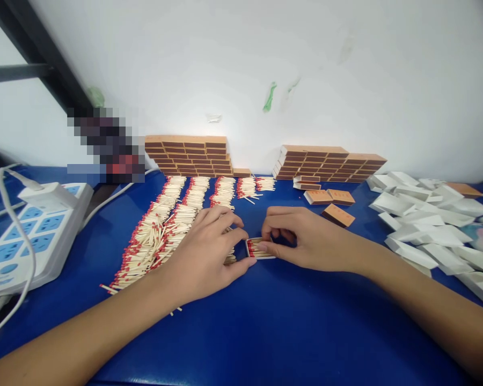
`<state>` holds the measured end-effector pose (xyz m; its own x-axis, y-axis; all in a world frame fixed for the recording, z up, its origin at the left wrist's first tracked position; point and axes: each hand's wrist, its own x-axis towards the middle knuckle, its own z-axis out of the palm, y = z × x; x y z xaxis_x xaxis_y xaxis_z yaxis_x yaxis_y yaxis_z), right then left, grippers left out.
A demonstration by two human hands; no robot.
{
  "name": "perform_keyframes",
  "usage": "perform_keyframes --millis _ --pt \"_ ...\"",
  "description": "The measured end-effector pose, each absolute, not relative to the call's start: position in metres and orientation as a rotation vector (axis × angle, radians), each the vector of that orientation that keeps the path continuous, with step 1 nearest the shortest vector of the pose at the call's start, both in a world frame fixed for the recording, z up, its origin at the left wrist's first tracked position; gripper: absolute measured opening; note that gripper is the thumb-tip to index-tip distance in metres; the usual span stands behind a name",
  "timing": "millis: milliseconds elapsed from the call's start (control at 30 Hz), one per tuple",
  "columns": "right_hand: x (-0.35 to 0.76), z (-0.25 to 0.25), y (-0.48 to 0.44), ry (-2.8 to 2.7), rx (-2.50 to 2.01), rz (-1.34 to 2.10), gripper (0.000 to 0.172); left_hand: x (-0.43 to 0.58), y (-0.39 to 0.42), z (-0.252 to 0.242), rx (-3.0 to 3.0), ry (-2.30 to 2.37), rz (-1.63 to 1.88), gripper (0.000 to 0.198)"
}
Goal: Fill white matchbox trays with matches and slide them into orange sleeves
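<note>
On the blue table, a white matchbox tray [274,257] lies between my hands, with red-headed matches [254,250] inside. My left hand [215,249] has its thumb and index finger at the tray's left end, the thumb tip against the near corner. Its other fingers curve over loose matches. My right hand [301,236] is closed at the tray's right half. Its thumb tip presses on the matches there, and its curled fingers hide the tray's far right corner. Left of the tray, long rows of loose matches [145,249] spread across the table, partly behind my left hand.
Stacked matchboxes [191,155] stand against the wall at back left, with another matchbox stack [330,163] at back right. Several loose matchboxes [338,214] lie nearer. White empty trays [426,214] are heaped at right. A power strip [36,236] with white cables occupies the left.
</note>
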<state>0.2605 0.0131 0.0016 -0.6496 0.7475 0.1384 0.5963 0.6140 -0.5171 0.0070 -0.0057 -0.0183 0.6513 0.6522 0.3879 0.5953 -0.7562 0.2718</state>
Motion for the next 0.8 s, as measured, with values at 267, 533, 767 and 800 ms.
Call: perform_keyframes --millis 267,533,767,800 --pt "0.268 -0.029 0.079 -2.191 -1.341 0.178 0.018 0.007 -0.004 -0.019 2.736 1.032 0.743 0.025" --pt "0.273 -0.037 0.089 -2.227 -1.401 0.247 0.013 0.007 -0.005 -0.020 2.739 1.025 0.752 0.025" --pt "0.257 -0.030 0.075 -2.212 -1.406 0.274 0.016 0.008 -0.005 -0.019 2.743 1.034 0.729 0.024" --pt "0.254 -0.029 0.073 -2.205 -1.416 0.275 0.015 0.008 -0.005 -0.019 2.741 1.036 0.724 0.025"
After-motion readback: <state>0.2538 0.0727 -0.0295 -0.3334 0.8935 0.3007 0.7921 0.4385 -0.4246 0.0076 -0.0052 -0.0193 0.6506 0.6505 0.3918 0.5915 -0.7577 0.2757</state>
